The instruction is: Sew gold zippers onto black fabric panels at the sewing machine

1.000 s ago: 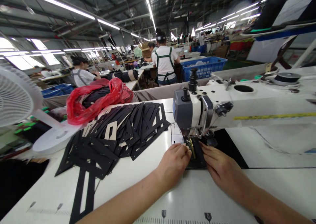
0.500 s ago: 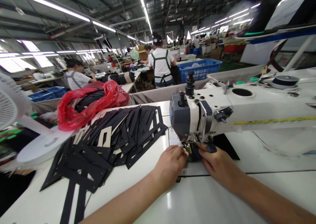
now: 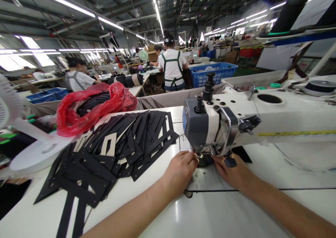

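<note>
The left hand [image 3: 182, 171] has its fingers curled close together at the left edge of a black piece [image 3: 206, 161]; the right hand [image 3: 235, 171], flatter, with fingers nearly straight, reaches its right side, partly behind a black pad [image 3: 230, 161]. Whether either pinches or merely presses, I cannot tell. The piece, with gold teeth [image 3: 201, 156] showing, lies on the worktop [image 3: 215, 217] beneath the head of the sewing machine [image 3: 199, 120].

The left fingertips sit very near the metal parts under the head, so pushing further in could catch one. Uneven pressure from the two sides could turn the piece askew, and a needle meeting the teeth might break. The heaped black frames [image 3: 76, 180] look far enough left not to snag.
</note>
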The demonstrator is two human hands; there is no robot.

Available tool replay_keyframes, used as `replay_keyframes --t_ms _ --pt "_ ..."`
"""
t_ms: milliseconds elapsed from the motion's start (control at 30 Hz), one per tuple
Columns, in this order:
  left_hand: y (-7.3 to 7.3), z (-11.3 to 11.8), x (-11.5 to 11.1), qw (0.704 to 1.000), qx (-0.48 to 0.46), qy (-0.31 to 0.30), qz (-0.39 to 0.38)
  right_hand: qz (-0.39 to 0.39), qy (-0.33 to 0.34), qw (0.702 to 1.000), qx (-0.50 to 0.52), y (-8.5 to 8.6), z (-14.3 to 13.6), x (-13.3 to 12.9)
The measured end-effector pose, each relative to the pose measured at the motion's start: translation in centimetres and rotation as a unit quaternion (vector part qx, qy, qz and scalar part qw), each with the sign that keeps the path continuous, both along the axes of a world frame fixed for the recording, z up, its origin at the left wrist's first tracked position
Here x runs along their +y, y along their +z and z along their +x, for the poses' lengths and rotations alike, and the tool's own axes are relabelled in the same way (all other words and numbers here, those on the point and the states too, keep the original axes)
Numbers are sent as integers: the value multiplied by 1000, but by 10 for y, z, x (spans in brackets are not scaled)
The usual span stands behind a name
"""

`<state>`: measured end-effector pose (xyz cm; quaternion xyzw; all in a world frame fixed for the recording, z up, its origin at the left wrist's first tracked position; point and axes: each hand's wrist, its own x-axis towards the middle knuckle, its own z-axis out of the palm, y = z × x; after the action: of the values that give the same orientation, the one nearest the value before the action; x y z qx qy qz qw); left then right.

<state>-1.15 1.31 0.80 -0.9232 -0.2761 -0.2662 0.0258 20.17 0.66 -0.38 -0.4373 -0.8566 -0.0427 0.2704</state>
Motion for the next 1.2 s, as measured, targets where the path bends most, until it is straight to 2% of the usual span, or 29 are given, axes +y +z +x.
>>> replay_keyframes --t_ms 767,1033,1200 --pt "-5 -3 1 999 31 16 -26 13 -21 1000 12 -7 3 5" --pt "-2 0 0 999 35 25 -27 30 -8 999 19 -4 1 4" --pt "-4 0 1 998 39 22 -34 54 -25 998 11 3 0 6"
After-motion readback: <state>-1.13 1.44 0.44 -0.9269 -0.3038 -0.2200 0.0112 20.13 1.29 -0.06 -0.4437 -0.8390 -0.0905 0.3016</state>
